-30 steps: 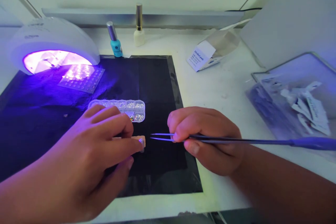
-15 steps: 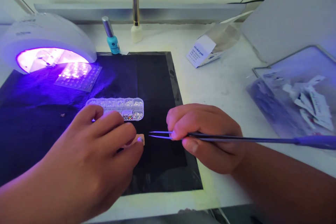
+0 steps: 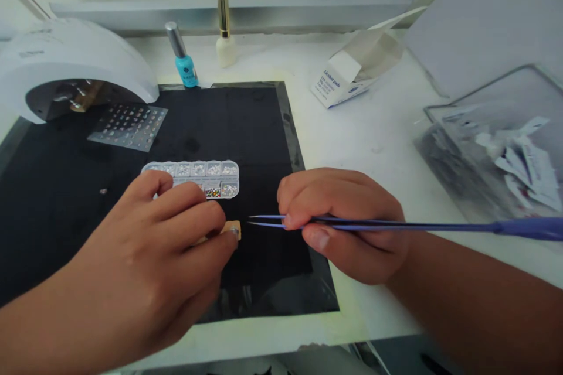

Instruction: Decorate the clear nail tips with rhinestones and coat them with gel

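Observation:
My left hand [image 3: 176, 246] is closed on a small tan block [image 3: 233, 227], whose end shows past the thumb and forefinger with something small and silvery on it. My right hand [image 3: 347, 220] pinches blue tweezers [image 3: 440, 227]; their two tips point left, slightly apart, just right of the block, with nothing visible between them. Behind my left hand lies a clear divided case [image 3: 233, 180] of small gems, partly covered by the fingers. A sheet of stickers or gems [image 3: 132, 128] rests on the black mat [image 3: 259, 129].
A white lamp [image 3: 88, 53] stands at the back left with a wooden block [image 3: 87, 96] inside. Behind the mat are a turquoise bottle [image 3: 187, 70] and a cream bottle [image 3: 226, 51]. An alcohol pads box [image 3: 341, 85] and a clear container of packets [image 3: 523, 158] are to the right.
The lamp's purple light has gone out. Both hands keep nearly the same pose, and the tweezers remain beside the block. The whole view has shifted slightly.

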### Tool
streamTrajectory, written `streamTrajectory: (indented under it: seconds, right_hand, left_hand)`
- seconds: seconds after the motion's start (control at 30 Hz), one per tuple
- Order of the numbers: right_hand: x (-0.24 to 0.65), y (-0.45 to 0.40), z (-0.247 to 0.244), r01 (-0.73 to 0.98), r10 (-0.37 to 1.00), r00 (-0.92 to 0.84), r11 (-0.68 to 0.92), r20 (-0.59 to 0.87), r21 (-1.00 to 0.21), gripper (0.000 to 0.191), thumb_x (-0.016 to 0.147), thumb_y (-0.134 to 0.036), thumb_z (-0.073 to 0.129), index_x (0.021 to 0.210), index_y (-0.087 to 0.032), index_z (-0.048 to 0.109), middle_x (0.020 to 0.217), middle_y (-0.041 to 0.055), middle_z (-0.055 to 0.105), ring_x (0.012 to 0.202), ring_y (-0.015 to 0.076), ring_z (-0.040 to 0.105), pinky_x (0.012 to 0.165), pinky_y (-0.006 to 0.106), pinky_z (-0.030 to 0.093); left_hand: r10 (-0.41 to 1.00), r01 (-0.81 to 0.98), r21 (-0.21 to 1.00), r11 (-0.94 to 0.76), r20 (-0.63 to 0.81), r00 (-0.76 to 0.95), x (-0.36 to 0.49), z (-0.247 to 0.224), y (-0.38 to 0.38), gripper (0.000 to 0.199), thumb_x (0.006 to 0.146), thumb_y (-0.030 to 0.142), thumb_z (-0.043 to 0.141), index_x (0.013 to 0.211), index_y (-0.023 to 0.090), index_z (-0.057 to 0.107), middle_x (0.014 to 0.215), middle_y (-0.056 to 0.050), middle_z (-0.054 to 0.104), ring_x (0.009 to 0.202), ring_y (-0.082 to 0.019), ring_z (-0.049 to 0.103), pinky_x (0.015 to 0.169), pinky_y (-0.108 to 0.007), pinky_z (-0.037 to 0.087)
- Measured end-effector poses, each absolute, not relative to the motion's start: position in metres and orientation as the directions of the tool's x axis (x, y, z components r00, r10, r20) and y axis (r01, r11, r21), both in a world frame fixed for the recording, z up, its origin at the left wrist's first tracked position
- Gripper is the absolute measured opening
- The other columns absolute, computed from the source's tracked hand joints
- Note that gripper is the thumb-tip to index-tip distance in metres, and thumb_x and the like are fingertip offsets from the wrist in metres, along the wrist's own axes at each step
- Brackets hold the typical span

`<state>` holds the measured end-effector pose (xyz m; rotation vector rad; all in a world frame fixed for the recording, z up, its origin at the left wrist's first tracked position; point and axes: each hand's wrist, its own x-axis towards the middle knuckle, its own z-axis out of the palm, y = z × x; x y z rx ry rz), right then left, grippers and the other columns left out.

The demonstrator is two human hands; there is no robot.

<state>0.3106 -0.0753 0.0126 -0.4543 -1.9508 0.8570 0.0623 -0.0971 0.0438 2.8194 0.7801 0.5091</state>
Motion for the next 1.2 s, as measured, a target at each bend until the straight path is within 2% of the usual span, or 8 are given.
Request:
streamTrajectory:
  seconds: [0.4,0.6,0.83,1.03,1.2]
  right_hand:
    - [0.3107,-0.0731,0.0116,-0.055,0.598,-0.506,0.697,0.622,-0.715,0.014,0.095,-0.008,0.052,0.085,-0.014,0.058,0.077,0.0008,0.06,0.069,0.0092,0.058,0.062,0.023,0.05]
    - [0.3113,-0.0678,0.0084,-0.102,0.551,-0.523,0.718,0.651,-0.689,0.013,0.097,-0.011,0.051,0.086,-0.015,0.058,0.076,0.0003,0.059,0.067,0.009,0.058,0.06,0.022,0.049]
    - [0.3128,-0.0679,0.0079,-0.085,0.526,-0.549,0.738,0.65,-0.669,0.017,0.104,-0.017,0.044,0.089,-0.017,0.052,0.079,-0.0002,0.056,0.068,0.0088,0.056,0.061,0.022,0.048]
    - [0.3122,-0.0683,0.0093,-0.083,0.549,-0.527,0.727,0.649,-0.682,0.014,0.098,-0.01,0.049,0.087,-0.016,0.055,0.078,-0.0004,0.057,0.068,0.0087,0.057,0.061,0.022,0.049]
    - [0.3116,-0.0692,0.0106,-0.088,0.564,-0.52,0.712,0.642,-0.697,0.014,0.096,-0.008,0.05,0.085,-0.016,0.055,0.076,-0.0005,0.057,0.068,0.0091,0.058,0.061,0.022,0.05]
  left_hand:
    - [0.54,0.481,0.257,-0.838,0.273,0.796,0.0621,0.0465,-0.0978,0.017,0.098,0.012,0.051,0.089,0.019,0.063,0.08,-0.003,0.063,0.079,-0.023,0.056,0.074,-0.045,0.033]
    - [0.538,0.485,0.248,-0.839,0.236,0.809,0.0627,0.0485,-0.0999,0.018,0.1,0.013,0.05,0.109,0.018,0.066,0.088,-0.004,0.065,0.084,-0.024,0.056,0.074,-0.046,0.034]
    - [0.508,0.465,0.209,-0.86,0.291,0.81,0.0622,0.0432,-0.0969,0.019,0.1,0.011,0.05,0.104,0.018,0.067,0.084,-0.003,0.066,0.081,-0.022,0.058,0.072,-0.043,0.031]
    - [0.539,0.504,0.198,-0.84,0.209,0.816,0.0603,0.0457,-0.0981,0.024,0.102,0.009,0.048,0.111,0.021,0.066,0.085,-0.001,0.068,0.085,-0.022,0.059,0.074,-0.045,0.032]
    - [0.545,0.521,0.165,-0.838,0.203,0.813,0.059,0.0464,-0.0997,0.024,0.101,0.01,0.048,0.113,0.024,0.063,0.086,-0.001,0.07,0.085,-0.023,0.059,0.074,-0.047,0.033]
